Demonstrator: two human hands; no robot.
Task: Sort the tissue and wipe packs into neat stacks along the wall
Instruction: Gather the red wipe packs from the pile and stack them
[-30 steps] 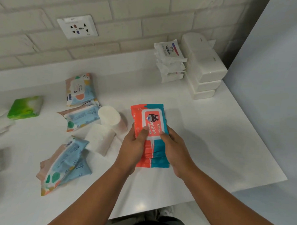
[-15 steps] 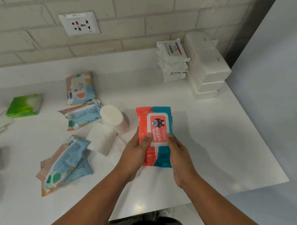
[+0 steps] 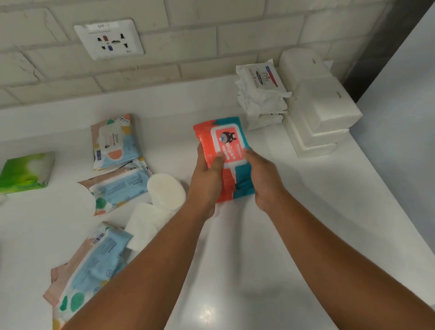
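Head view: both hands closed around an orange-and-teal wipes pack (image 3: pixel 223 150), held near the centre of the white counter (image 3: pixel 296 218). Left hand (image 3: pixel 207 179) wraps the pack's left edge, thumb pressed flat on the front label, fingers curled behind. Right hand (image 3: pixel 263 178) clamps the right edge, fingers tucked behind the pack, thumb along the side. More orange-and-teal packaging shows below the top pack between the palms, probably a small stack, though the count isn't readable. Can't tell if the bottom edge touches the counter.

Far right, against the brick wall (image 3: pixel 168 18): a stack of white tissue bricks (image 3: pixel 321 107), with a shorter stack of white soft packs (image 3: pixel 262 94) just beside it on the left, touching or nearly so. The held pack sits near and left of those stacks, apart from them.

Left of the hands, loose on the counter: pastel patterned wipe packs (image 3: pixel 115 140), one far, one in the middle, a couple overlapping near the left forearm. Two white rolls (image 3: pixel 165 190) lie between them and the left hand. A green tissue pack (image 3: pixel 24 172) lies well apart at far left. Wall socket (image 3: pixel 108 39) above the patterned packs.
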